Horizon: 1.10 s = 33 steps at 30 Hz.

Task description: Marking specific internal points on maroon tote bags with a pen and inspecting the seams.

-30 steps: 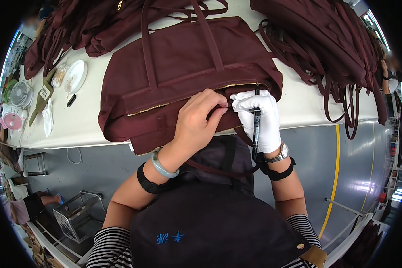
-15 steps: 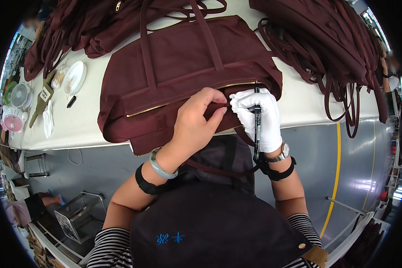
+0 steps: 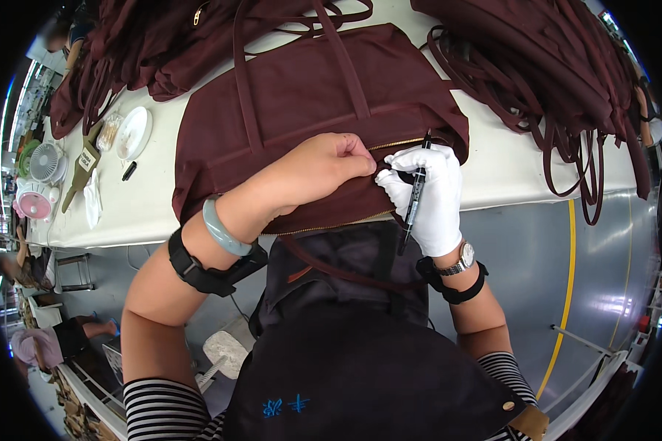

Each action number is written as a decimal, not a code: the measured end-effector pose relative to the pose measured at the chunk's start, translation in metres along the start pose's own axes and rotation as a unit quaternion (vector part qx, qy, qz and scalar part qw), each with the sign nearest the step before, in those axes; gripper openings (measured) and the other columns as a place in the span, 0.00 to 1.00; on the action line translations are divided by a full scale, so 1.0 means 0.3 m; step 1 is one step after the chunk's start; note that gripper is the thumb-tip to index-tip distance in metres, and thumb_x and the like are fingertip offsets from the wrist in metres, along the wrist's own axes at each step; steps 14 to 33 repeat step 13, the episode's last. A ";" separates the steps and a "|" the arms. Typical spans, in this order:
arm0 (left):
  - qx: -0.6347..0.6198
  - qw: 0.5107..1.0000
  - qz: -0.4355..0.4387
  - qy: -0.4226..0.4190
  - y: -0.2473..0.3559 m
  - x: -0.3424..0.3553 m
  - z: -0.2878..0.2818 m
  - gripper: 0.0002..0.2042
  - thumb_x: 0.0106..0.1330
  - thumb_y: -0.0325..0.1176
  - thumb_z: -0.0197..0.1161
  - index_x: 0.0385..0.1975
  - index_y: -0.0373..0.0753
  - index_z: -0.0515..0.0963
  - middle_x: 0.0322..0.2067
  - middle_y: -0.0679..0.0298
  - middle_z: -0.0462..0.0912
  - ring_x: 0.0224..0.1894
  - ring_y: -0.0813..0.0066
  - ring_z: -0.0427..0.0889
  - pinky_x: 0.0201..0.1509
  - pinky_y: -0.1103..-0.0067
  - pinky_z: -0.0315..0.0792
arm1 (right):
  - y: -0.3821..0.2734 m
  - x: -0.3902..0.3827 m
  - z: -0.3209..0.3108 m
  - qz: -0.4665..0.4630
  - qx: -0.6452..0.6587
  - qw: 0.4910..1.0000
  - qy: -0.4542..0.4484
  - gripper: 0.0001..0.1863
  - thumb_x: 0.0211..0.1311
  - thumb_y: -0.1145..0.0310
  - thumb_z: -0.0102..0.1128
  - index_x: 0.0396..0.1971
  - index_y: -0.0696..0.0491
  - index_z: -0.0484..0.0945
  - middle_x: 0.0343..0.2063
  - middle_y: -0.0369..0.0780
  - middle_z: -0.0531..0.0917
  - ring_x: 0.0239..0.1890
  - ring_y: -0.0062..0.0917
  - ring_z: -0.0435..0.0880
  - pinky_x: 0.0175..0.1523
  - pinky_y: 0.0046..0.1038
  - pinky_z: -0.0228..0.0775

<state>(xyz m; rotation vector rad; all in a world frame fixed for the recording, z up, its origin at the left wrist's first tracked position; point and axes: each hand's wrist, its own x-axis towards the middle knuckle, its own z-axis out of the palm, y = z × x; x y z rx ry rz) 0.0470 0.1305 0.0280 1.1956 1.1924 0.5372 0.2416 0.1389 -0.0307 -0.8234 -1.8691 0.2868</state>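
A dark burgundy handbag (image 3: 294,103) with two long handles lies on the table in front of me, its brass zipper (image 3: 404,142) facing my side. My left hand (image 3: 327,169) is bare and lies over the zipper side, thumb and fingers pinched together; what they hold, if anything, is hidden. My right hand (image 3: 438,195) wears a white glove. It grips a black pen (image 3: 415,202), which slants with its upper end near the zipper. The gloved fingertips are bent at the bag's opening, close to the left fingertips.
More burgundy bags with loose straps are piled at the far left (image 3: 154,44) and the right (image 3: 529,66) of the table. A white plate (image 3: 134,134), a black cap-like piece (image 3: 129,171) and small fans (image 3: 48,163) stand at the left. A stool (image 3: 75,272) is on the floor.
My left hand has turned over and its forearm has swung out to the left, covering part of the zipper. The pen in my right hand has tilted from upright to a slant.
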 end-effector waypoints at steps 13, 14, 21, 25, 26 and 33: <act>0.031 0.997 -0.073 0.024 0.040 0.010 0.033 0.05 0.65 0.32 0.58 0.34 0.38 0.75 0.34 0.70 0.75 0.40 0.84 0.68 0.47 0.84 0.62 | 0.004 -0.005 -0.008 -0.025 0.002 1.000 0.002 0.21 0.37 0.77 0.75 0.33 0.47 0.75 0.27 0.33 0.79 0.32 0.31 0.76 0.37 0.31 0.67; 0.031 0.997 -0.073 0.024 0.040 0.010 0.033 0.05 0.65 0.32 0.58 0.34 0.38 0.75 0.34 0.70 0.75 0.40 0.84 0.68 0.47 0.84 0.62 | 0.004 -0.005 -0.008 -0.025 0.002 1.000 0.002 0.21 0.37 0.77 0.75 0.33 0.47 0.75 0.27 0.33 0.79 0.32 0.31 0.76 0.37 0.31 0.67; 0.031 0.997 -0.073 0.024 0.040 0.010 0.033 0.05 0.65 0.32 0.58 0.34 0.38 0.75 0.34 0.70 0.75 0.40 0.84 0.68 0.47 0.84 0.62 | 0.004 -0.005 -0.008 -0.025 0.002 1.000 0.002 0.21 0.37 0.77 0.75 0.33 0.47 0.75 0.27 0.33 0.79 0.32 0.31 0.76 0.37 0.31 0.67; 0.031 0.997 -0.073 0.024 0.040 0.010 0.033 0.05 0.65 0.32 0.58 0.34 0.38 0.75 0.34 0.70 0.75 0.40 0.84 0.68 0.47 0.84 0.62 | 0.004 -0.005 -0.008 -0.025 0.002 1.000 0.002 0.21 0.37 0.77 0.75 0.33 0.47 0.75 0.27 0.33 0.79 0.32 0.31 0.76 0.37 0.31 0.67; 0.031 0.997 -0.073 0.024 0.040 0.010 0.033 0.05 0.65 0.32 0.58 0.34 0.38 0.75 0.34 0.70 0.75 0.40 0.84 0.68 0.47 0.84 0.62 | 0.004 -0.005 -0.008 -0.025 0.002 1.000 0.002 0.21 0.37 0.77 0.75 0.33 0.47 0.75 0.27 0.33 0.79 0.32 0.31 0.76 0.37 0.31 0.67; 0.031 0.997 -0.073 0.024 0.040 0.010 0.033 0.05 0.65 0.32 0.58 0.34 0.38 0.75 0.34 0.70 0.75 0.40 0.84 0.68 0.47 0.84 0.62 | 0.004 -0.005 -0.008 -0.025 0.002 1.000 0.002 0.21 0.37 0.77 0.75 0.33 0.47 0.75 0.27 0.33 0.79 0.32 0.31 0.76 0.37 0.31 0.67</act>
